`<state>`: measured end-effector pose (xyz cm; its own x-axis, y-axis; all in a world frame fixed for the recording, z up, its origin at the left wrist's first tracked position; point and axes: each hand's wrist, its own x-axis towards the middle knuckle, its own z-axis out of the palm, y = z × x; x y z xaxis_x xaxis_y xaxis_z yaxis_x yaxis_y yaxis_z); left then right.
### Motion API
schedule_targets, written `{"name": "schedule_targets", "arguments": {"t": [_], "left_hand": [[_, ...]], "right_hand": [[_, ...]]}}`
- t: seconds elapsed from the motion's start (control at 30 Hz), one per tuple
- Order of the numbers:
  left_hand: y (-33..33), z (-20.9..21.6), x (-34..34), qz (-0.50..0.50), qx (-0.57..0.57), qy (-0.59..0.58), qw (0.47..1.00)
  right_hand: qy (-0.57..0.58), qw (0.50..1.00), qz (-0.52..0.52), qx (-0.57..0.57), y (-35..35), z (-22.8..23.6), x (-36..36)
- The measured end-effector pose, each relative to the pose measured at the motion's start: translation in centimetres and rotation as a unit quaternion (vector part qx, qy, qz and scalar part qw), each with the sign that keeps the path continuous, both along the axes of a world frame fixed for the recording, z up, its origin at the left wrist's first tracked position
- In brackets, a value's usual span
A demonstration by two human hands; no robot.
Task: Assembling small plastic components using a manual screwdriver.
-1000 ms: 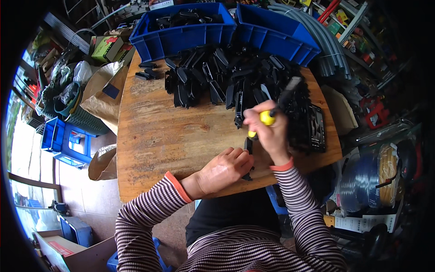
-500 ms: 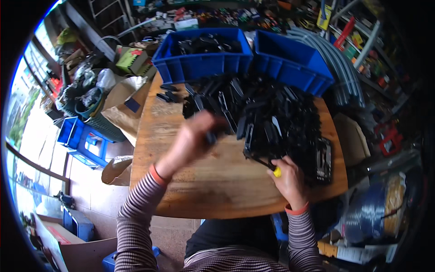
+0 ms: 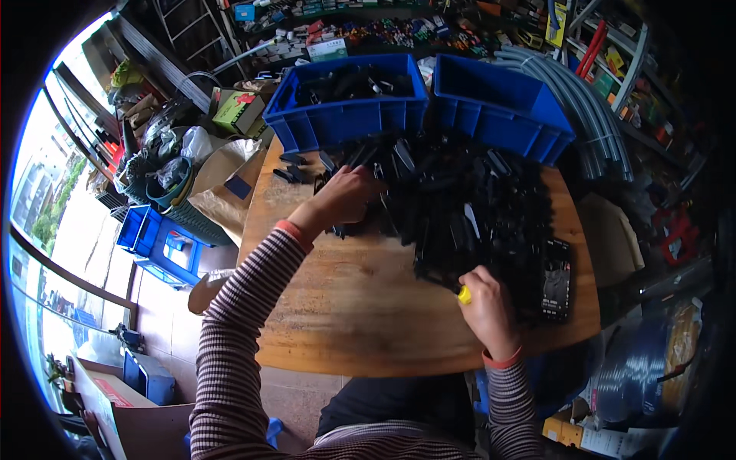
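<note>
A heap of black plastic parts [image 3: 437, 184], many long and narrow, covers the far half of the wooden table [image 3: 330, 307]. My left hand [image 3: 349, 195] is over the heap's left edge with its fingers curled downward. A dark piece shows just below that hand, but what the fingertips grip is hidden. Near the table's front right, my right hand [image 3: 491, 310] is closed around a tool with a yellow handle [image 3: 464, 294]. The tool's dark front end points left toward the heap and blends into the black parts.
Behind the heap stand a blue bin [image 3: 349, 119] holding black parts and a second blue bin [image 3: 506, 126]. A phone [image 3: 556, 280] lies at the table's right edge. Several small black pieces [image 3: 291, 170] lie at the far left. Grey coiled tubing [image 3: 590, 130] stands behind the right bin.
My left hand has moved a little away from me and right, onto the heap's edge. My right hand has stayed nearly in place, holding the yellow-handled tool. The view has shifted slightly.
</note>
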<state>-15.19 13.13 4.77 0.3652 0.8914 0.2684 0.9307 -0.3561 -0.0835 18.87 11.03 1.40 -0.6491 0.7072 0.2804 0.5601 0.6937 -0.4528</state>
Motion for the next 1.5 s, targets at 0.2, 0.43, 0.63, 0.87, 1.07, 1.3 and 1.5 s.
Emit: {"name": "schedule_targets", "arguments": {"t": [0.2,0.43,0.63,0.87,1.07,1.3,1.5], "left_hand": [[-4.9,-0.7,3.3,0.037,0.146,-0.133,0.980],[-13.2,-3.8,14.0,-0.129,0.101,-0.071,0.984],[-14.1,-4.3,15.6,-0.121,0.045,-0.144,0.981],[-13.6,-4.2,12.7,-0.099,-0.028,-0.236,0.966],[-13.2,-4.5,14.6,-0.050,-0.020,-0.314,0.948],[-12.8,-3.8,11.2,-0.161,-0.118,-0.374,0.906],[-12.3,-4.9,12.5,-0.240,-0.095,-0.287,0.923]], "right_hand": [[0.029,0.999,0.014,-0.035,1.0,0.3,0.7],[0.026,1.000,0.003,0.002,0.7,0.2,1.3],[0.028,0.999,-0.005,0.014,-0.5,1.2,1.3],[0.000,0.997,0.079,0.000,-1.2,0.9,1.2],[-0.027,0.998,0.056,-0.003,-1.3,1.3,1.0],[0.117,0.992,0.032,-0.036,-1.9,1.8,0.9],[0.132,0.991,0.027,-0.012,-2.9,1.6,-0.9]]}}
